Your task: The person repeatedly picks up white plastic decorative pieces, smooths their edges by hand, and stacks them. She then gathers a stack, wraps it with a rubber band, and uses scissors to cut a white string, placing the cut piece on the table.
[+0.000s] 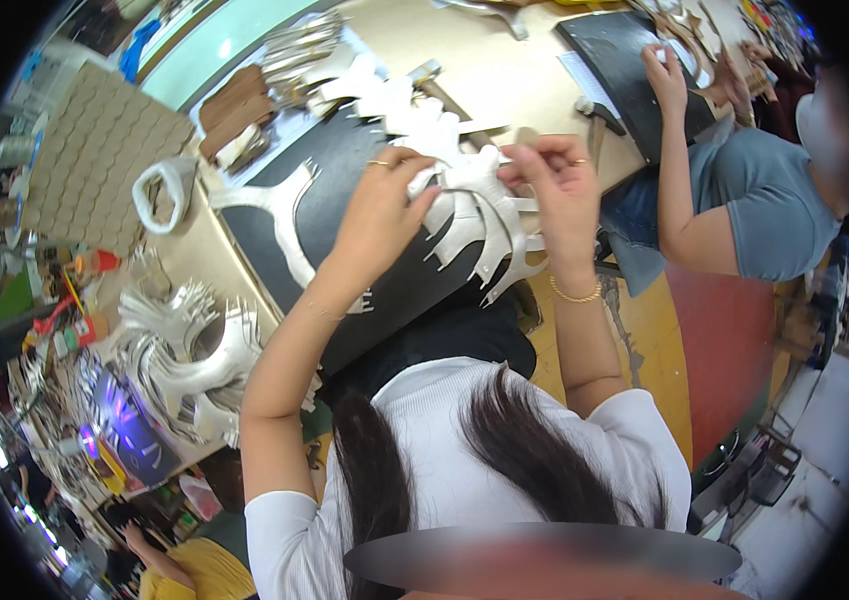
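Over a black work board [345, 180], several white, strap-like cut pieces [480, 215] with notched ends, looking like leather, overlap in a loose fan. My left hand [390, 195] is closed, its thumb and fingertips pinching the edge of a white cut piece. On the other side of that pile my right hand [555, 180] is closed too, thumb and fingers at the upper end of a white piece; the fingertips are partly blurred. A single Y-shaped white piece [280, 210] lies flat on the board, left of my left forearm. More white pieces [410, 105] lie beyond my hands.
A hammer [440, 90] lies behind the pile. Brown pieces [237, 108] and a white-rimmed bag [165, 195] sit at the left. Stacked white pieces [200, 360] cover the lower-left table. At the right, a person in a grey-blue shirt [765, 205] works at another black board [615, 65].
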A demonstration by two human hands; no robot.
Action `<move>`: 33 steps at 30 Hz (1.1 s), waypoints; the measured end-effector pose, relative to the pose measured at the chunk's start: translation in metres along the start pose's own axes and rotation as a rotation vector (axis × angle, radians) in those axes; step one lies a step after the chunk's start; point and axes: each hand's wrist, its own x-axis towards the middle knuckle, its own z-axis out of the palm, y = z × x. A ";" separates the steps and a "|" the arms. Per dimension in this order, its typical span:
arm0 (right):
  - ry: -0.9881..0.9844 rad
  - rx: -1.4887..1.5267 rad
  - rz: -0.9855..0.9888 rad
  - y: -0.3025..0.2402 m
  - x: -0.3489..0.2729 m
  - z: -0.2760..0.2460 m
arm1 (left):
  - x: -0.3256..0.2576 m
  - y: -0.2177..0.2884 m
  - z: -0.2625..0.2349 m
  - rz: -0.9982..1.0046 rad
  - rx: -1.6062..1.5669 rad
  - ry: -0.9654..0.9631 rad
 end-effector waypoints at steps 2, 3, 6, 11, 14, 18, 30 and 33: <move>0.124 -0.027 -0.052 -0.009 0.004 -0.026 | 0.021 0.002 0.026 0.037 0.138 -0.128; 0.140 -0.040 -0.071 -0.011 0.004 -0.035 | 0.029 0.003 0.037 0.046 0.204 -0.193; 0.206 -0.048 -0.071 -0.013 -0.002 -0.051 | 0.043 0.002 0.059 0.032 0.417 -0.224; 0.221 -0.032 -0.066 -0.008 -0.006 -0.056 | 0.052 -0.007 0.066 0.022 0.470 -0.250; 0.242 -0.029 -0.085 -0.010 -0.004 -0.059 | 0.056 -0.005 0.057 -0.093 0.283 -0.377; 0.310 -0.037 -0.143 -0.019 -0.004 -0.069 | 0.059 0.013 0.033 -0.269 -0.256 -0.693; 0.480 -0.067 -0.550 -0.086 -0.015 -0.100 | -0.006 0.047 -0.048 -0.480 -1.453 -0.512; 0.429 -0.015 -0.571 -0.093 -0.017 -0.090 | -0.027 0.048 -0.080 -0.501 -1.424 -0.242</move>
